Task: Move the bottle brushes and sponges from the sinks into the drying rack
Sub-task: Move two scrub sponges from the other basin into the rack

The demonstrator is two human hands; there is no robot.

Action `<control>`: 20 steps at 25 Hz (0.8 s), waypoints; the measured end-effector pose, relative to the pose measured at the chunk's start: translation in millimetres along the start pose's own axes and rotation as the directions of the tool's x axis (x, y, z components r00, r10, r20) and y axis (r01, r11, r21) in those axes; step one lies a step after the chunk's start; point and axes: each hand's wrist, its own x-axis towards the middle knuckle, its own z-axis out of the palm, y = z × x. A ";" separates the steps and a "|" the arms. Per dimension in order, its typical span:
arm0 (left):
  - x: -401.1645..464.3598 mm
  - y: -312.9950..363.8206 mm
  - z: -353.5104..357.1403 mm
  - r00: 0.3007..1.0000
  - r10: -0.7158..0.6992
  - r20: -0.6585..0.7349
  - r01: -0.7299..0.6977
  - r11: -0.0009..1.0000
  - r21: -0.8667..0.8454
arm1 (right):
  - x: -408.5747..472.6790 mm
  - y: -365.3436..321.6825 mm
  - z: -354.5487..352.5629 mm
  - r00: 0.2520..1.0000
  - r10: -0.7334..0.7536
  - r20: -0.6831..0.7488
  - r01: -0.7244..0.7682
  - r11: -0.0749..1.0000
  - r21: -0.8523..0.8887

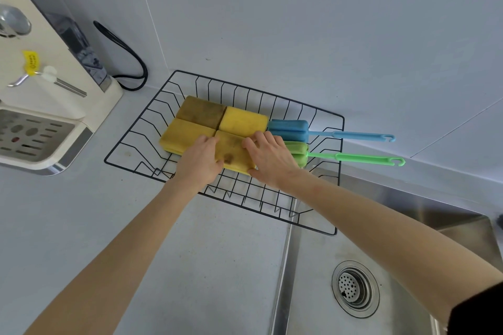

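Observation:
A black wire drying rack sits on the counter by the wall. Several yellow sponges lie flat in it in a block. My left hand and my right hand grip the two sides of the near-right stained sponge, which rests in the rack against the others. To the right lie a blue bottle brush and a green bottle brush, foam heads inside the rack and handles poking out over its right rim.
A steel sink with a round drain lies at the lower right, its corner under the rack. A cream water dispenser with a drip tray stands at the left, a black cable behind it.

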 end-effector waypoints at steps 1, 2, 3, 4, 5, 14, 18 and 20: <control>-0.3 -0.8 0.6 1.000 -0.001 0.002 0.001 1.000 0.012 | 0.3 -0.8 0.8 1.000 0.006 -0.002 -0.006 1.000 0.002; -0.6 -2.1 1.2 1.000 0.000 -0.004 0.000 1.000 0.022 | 0.7 -1.4 1.6 1.000 0.012 -0.007 -0.012 1.000 0.001; -1.5 -2.8 1.6 1.000 0.000 -0.014 0.000 0.999 0.032 | 0.4 -2.1 2.1 1.000 0.019 -0.012 -0.019 1.000 -0.005; -2.2 -3.3 2.1 1.000 0.002 -0.030 0.000 0.999 0.043 | 0.1 -2.6 3.1 0.999 0.025 -0.022 -0.025 1.000 -0.013; -3.0 -3.6 2.7 0.999 0.004 -0.041 -0.001 0.998 0.066 | -0.6 -3.5 3.4 0.999 0.031 -0.028 -0.032 0.999 -0.021; 0.9 -9.9 8.4 0.997 0.039 0.067 -0.051 0.981 0.188 | 0.4 -6.0 2.9 0.999 0.043 0.022 -0.043 0.999 -0.003; 2.2 -7.5 -0.3 0.986 0.008 0.167 -0.041 0.979 0.200 | -3.2 -1.0 -7.0 0.995 0.033 0.094 -0.037 0.998 0.042; 2.0 -2.3 -5.5 0.979 -0.002 0.203 -0.035 0.983 0.180 | -6.6 1.0 -14.0 0.990 0.054 0.130 -0.067 0.993 0.096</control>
